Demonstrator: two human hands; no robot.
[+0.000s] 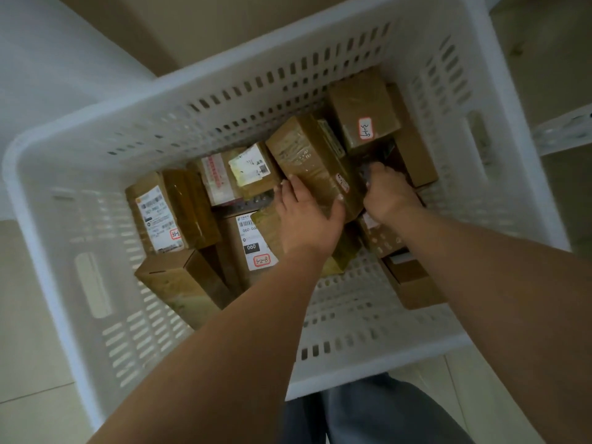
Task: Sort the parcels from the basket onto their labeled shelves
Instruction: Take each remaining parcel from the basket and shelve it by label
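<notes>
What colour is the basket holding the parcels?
White, with slotted walls: the basket, seen clearly in the head view.

Both hands in white basket [224, 100]: left hand [304, 216] gripping taped parcel [315, 161], right hand [389, 193] curled just right of it.

One white slotted plastic basket [198, 100] holds about ten brown cardboard parcels [315, 158], though a few are partly hidden under others, so the exact number is uncertain. Four of the parcels show a small red-bordered sticker [365, 127] with handwritten characters, and four show a printed white shipping label [253, 240]. Two bare hands reach into the basket, the left hand [304, 216] and the right hand [389, 192].
</notes>
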